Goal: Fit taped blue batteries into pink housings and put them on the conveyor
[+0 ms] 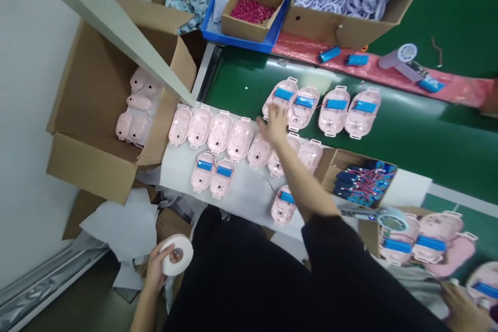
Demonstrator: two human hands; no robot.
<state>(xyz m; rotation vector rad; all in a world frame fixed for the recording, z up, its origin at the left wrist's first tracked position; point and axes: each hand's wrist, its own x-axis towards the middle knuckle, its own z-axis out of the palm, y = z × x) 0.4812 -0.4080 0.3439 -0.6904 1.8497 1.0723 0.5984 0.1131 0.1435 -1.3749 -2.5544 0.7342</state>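
My left hand [157, 267] is closed around a roll of white tape [178, 264], held low at the left beside my leg. My right hand [275, 125] reaches over the worktop to the lower edge of a pink plastic shell [280, 92] with a blue battery pack. Its fingers look spread, with the thumb apart; whether they touch the shell is unclear. A second such shell [304, 106] lies right beside it. Below runs a row of pink shells [220, 132] without batteries, partly hidden by my hand and forearm. Nearer me lie shells with blue batteries [222, 174].
A cardboard box [93, 88] with pink parts stands left, behind a slanting pale post [116, 26]. An open box of wired batteries [361, 181] sits right. Boxes of white rings [334, 28] and red pieces [249, 26] line the back. Another person's hand [462, 306] shows bottom right.
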